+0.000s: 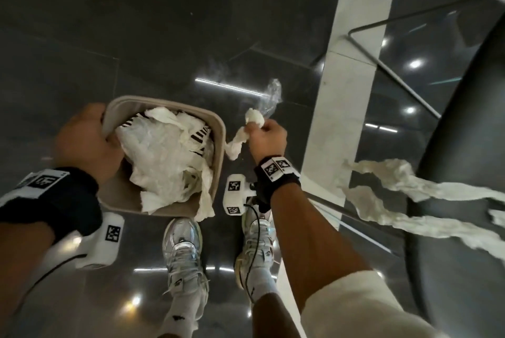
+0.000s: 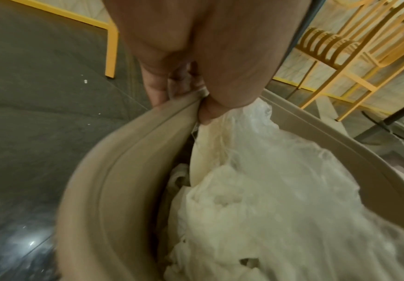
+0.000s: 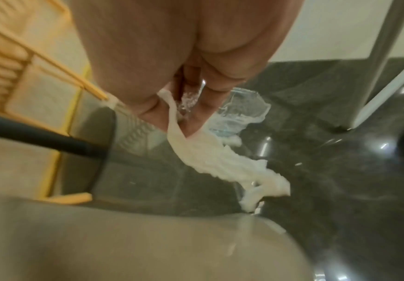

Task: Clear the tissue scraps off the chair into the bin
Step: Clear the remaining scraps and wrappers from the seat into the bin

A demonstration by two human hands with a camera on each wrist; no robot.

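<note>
Tissue scrap (image 1: 237,143) dangling from the pinching right hand (image 1: 266,138) hangs beside the bin (image 1: 218,130), gripped by the left hand (image 1: 84,143); dropped now, it could miss.

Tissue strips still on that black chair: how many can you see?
2 long strips plainly drape over the chair edge: an upper strip and a lower strip. A small white bit at the frame's right edge may be a third; more may lie out of view.

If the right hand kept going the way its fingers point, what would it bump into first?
Probably just the dark floor. The right hand, gripping tissue scraps, points beside the bin, though depth is unclear.
</note>
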